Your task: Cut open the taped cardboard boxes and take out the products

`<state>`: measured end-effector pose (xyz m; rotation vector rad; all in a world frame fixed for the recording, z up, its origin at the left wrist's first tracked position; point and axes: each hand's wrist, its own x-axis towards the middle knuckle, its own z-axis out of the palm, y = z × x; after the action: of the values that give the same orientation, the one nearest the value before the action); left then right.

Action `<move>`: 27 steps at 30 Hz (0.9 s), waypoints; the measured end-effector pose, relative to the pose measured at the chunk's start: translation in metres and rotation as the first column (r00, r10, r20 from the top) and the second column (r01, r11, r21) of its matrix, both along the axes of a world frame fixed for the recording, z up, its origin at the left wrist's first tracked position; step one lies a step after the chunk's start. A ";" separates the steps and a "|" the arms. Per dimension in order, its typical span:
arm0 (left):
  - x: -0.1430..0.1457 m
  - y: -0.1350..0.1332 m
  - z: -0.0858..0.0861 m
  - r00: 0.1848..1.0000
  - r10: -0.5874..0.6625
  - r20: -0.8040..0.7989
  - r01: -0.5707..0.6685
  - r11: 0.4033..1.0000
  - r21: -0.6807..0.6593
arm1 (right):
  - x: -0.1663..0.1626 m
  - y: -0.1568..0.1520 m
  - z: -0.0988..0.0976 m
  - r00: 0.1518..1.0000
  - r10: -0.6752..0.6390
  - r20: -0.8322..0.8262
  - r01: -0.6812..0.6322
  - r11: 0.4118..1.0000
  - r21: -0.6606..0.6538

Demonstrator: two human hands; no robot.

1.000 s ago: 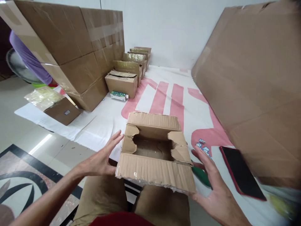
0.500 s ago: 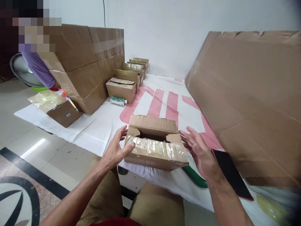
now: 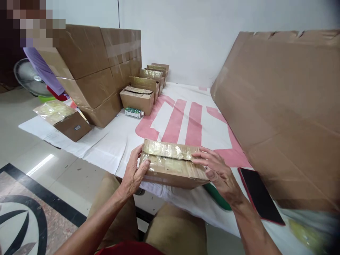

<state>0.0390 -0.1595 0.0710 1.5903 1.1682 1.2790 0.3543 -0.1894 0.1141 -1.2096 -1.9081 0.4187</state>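
Head view: at left, a brown carton (image 3: pixel 70 130) bears a label (image 3: pixel 77 127) too small to read. The left hand (image 3: pixel 133 173) grips between thumb and fingers the left end of the taped box (image 3: pixel 172 177), at the table's (image 3: pixel 114 145) near edge. Its opening, partly visible half a second ago, is now covered by flaps (image 3: pixel 170 149). The right hand (image 3: pixel 222 174), fingers slightly spread, touches the right end.

the box (image 3: pixel 171 179) is cardboard, its flaps (image 3: pixel 170 165) glossy with plastic tape (image 3: pixel 166 148); the cloth (image 3: pixel 106 148) looks matt.
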 end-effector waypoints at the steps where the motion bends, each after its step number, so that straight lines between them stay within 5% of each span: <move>1: -0.001 -0.002 -0.001 1.000 0.010 0.018 -0.010 1.000 -0.024 | 0.002 -0.008 -0.002 1.000 -0.029 0.009 0.029 1.000 0.013; 5: -0.008 -0.014 -0.010 0.995 0.061 0.084 -0.049 0.989 -0.139 | 0.014 -0.035 -0.026 0.975 -0.183 -0.127 0.183 0.983 -0.013; 10: -0.012 -0.032 -0.027 0.995 0.033 0.097 0.004 0.935 -0.355 | 0.014 -0.041 -0.070 0.930 -0.190 -0.313 0.112 0.961 -0.253; 15: -0.023 -0.022 -0.022 0.975 -0.077 0.207 0.129 0.960 -0.250 | -0.026 -0.020 -0.059 0.928 -0.213 -0.306 0.098 0.931 -0.352; 21: -0.079 0.063 -0.014 0.972 0.143 0.186 -0.122 0.985 -0.120 | -0.103 0.068 -0.032 0.927 -0.083 -0.365 -0.036 0.951 -0.308; 27: -0.125 0.187 -0.029 0.864 0.473 0.173 -0.466 0.881 -0.082 | -0.185 0.194 -0.059 0.881 0.012 -0.473 -0.113 0.976 -0.186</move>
<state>-0.0863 0.0273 0.0420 1.1557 1.5033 1.6647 0.1690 0.0047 0.0553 -1.0566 -1.5081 0.8834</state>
